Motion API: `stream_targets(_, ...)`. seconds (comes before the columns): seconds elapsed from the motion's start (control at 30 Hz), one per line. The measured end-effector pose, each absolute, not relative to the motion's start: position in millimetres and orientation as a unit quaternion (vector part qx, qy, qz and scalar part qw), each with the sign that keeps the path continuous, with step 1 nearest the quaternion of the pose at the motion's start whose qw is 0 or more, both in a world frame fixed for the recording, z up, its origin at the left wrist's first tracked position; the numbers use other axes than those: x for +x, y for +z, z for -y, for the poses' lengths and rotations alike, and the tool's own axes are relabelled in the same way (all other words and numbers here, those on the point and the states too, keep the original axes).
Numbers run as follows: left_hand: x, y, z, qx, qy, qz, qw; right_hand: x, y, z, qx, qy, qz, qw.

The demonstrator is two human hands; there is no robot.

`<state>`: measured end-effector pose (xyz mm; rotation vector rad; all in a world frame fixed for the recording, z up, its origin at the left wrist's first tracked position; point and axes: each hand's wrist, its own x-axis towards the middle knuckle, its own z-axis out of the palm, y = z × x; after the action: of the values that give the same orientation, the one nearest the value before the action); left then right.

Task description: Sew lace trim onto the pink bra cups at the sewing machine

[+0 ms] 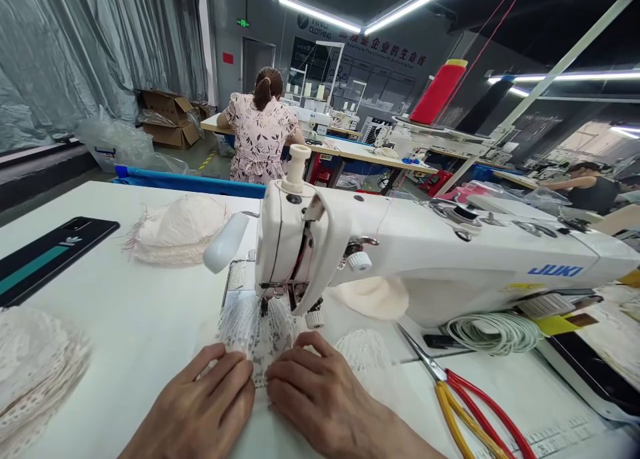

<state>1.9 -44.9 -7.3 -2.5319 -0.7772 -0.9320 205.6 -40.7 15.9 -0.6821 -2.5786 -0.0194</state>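
A strip of white lace [258, 352] lies under the needle and presser foot of a white JUKI sewing machine [390, 229]. My left hand [205, 396] presses the lace's left edge with its fingers bent and close together. On the opposite edge, my right hand [320, 386] pinches the lace, its fingertips partly hidden beneath the hand. Only a narrow band of lace shows between the two hands. More white gathered fabric [364, 349] lies just beyond my right hand. To the right rest scissors [443, 379] with red and yellow handles.
Stacked lace pieces [35, 372] sit at the left, and cream cup-shaped pieces [180, 229] lie behind them near a dark phone-like case [60, 252]. A coiled pale cord [493, 332] is under the machine arm. A person [263, 126] sits at another table ahead.
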Motion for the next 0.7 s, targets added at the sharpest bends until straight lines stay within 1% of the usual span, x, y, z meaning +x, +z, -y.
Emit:
stream_targets(0.07,1.3,-8.5,46.4,-0.889,-0.331,0.263,0.177,204.8,16.2,41.1,-0.242,-0.016,0.942,0.233)
stream_targets(0.3,-2.7,-13.6,51.5,-0.899,-0.300,0.270,0.169,202.7,18.6,43.6,-0.231,-0.029,0.945,0.231)
stream_targets(0.7,-0.1,-9.1,53.9,-0.891,-0.337,0.281,0.117,206.2,18.2,40.0,-0.200,-0.002,0.951,0.234)
